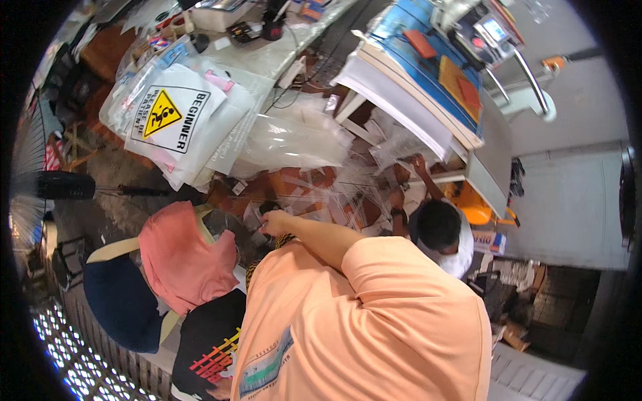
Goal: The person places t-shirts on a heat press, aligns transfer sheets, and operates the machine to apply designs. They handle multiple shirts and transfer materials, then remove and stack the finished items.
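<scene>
An orange short-sleeved shirt fills the lower middle of the view. From its sleeve one bare forearm reaches up and to the left; I take it as my right hand. Its fingers are curled over a pile of clear plastic bags on the floor, next to a small dark thing. Whether the hand grips anything is too small to tell. My left hand is out of sight. Just left of the hand lies a pink garment on a navy one, with a black printed shirt below.
Another person in a white top crouches at the right, a hand in the clear bags. White bags with a yellow warning sign hang off a cluttered table. A blue-topped bench carries a press machine. A fan stands left.
</scene>
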{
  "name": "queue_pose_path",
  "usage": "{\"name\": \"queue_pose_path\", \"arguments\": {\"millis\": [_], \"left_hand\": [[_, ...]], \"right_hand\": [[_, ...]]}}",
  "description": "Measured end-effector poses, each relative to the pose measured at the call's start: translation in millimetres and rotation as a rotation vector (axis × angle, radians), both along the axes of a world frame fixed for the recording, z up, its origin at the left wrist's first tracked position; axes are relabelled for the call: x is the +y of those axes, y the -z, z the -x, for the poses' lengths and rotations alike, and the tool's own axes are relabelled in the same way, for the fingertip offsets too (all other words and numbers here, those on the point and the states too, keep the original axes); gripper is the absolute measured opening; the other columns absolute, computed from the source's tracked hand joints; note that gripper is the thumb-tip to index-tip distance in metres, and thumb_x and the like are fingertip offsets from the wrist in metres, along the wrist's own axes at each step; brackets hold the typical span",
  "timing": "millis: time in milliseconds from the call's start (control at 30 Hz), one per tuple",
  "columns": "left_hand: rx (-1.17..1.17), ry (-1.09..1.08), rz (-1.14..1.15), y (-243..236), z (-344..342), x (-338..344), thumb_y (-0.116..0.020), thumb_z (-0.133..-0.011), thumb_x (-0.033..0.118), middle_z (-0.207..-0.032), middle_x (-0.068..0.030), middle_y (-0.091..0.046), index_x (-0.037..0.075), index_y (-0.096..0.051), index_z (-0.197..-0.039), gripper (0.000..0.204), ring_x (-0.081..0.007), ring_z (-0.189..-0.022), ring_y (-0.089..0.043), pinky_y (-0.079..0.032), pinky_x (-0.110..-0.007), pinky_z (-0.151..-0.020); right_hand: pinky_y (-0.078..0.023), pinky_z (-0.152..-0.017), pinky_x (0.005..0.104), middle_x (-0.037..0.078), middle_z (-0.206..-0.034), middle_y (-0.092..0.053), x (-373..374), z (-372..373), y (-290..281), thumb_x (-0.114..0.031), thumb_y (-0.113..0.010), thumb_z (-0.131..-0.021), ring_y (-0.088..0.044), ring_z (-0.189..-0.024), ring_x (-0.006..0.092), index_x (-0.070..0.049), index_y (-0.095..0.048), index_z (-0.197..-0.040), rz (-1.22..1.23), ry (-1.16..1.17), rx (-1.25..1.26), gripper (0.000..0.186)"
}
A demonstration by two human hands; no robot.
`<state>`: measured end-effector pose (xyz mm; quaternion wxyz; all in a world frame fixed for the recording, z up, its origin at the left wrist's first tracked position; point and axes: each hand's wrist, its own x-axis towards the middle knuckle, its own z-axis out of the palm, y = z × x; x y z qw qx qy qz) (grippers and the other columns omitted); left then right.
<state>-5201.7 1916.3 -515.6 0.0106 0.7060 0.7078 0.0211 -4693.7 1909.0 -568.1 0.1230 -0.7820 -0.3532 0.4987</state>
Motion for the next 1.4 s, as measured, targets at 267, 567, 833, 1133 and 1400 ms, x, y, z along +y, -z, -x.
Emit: {"name": "queue_pose_path", "arguments": {"millis": [267,567,833,1133,1400], "left_hand": [[-0.174,0.096,0.198,6.3,-23.5,51.1,-0.061,-0.09,0.03,-0.131,-0.0241,-0.046,0.0,-0.045,-0.135,0.056,-0.04,-0.119,-0.047,-0.04,-0.05,-0.101],[-0.395,0.131,0.397,-11.4,-33.3,73.2,-0.064,-0.087,0.028,-0.122,-0.0204,-0.052,0.0,-0.049,-0.131,0.054,-0.0345,-0.111,-0.052,-0.043,-0.046,-0.098],[-0.655,0.033,0.556,-80.9,-72.8,52.2,-0.066,-0.083,0.027,-0.114,-0.0171,-0.056,0.0,-0.051,-0.127,0.053,-0.0296,-0.105,-0.057,-0.046,-0.042,-0.095],[-0.887,0.187,0.701,-201.9,-116.0,6.9,-0.068,-0.08,0.025,-0.106,-0.0134,-0.062,0.0,-0.055,-0.122,0.051,-0.0241,-0.097,-0.063,-0.049,-0.039,-0.092],[-1.149,0.547,1.289,-288.2,-278.5,-65.2,-0.076,-0.069,0.011,-0.106,-0.0123,-0.064,-0.007,-0.056,-0.115,0.053,-0.0225,-0.097,-0.064,-0.051,-0.034,-0.088]], "right_hand": [[-0.051,-0.089,0.0424,0.017,-0.107,-0.07,-104.3,36.3,-17.3,-0.042,-0.069,-0.079,-0.066,-0.1,0.034,-0.01,-0.071,-0.108,-0.004,0.297,-0.069,0.044],[-0.052,-0.088,0.0434,0.019,-0.109,-0.069,-169.8,54.8,-8.1,-0.031,-0.066,-0.078,-0.066,-0.1,0.0358,-0.006,-0.069,-0.111,0.11,0.269,-0.179,0.041],[-0.052,-0.084,0.0437,0.019,-0.105,-0.07,-251.7,24.5,-4.2,-0.029,-0.067,-0.079,-0.066,-0.099,0.0352,-0.005,-0.071,-0.104,0.065,0.445,-0.168,0.035],[-0.049,-0.093,0.0412,0.019,-0.119,-0.064,-348.1,-105.9,-38.7,-0.032,-0.061,-0.083,-0.062,-0.109,0.0348,-0.008,-0.055,-0.129,-0.043,0.927,-0.432,0.053],[-0.041,-0.105,0.0423,0.02,-0.124,-0.059,-276.1,-81.8,-122.6,-0.017,-0.069,-0.077,-0.054,-0.12,0.0342,-0.005,-0.061,-0.123,-0.83,0.635,-0.31,0.049]]}}
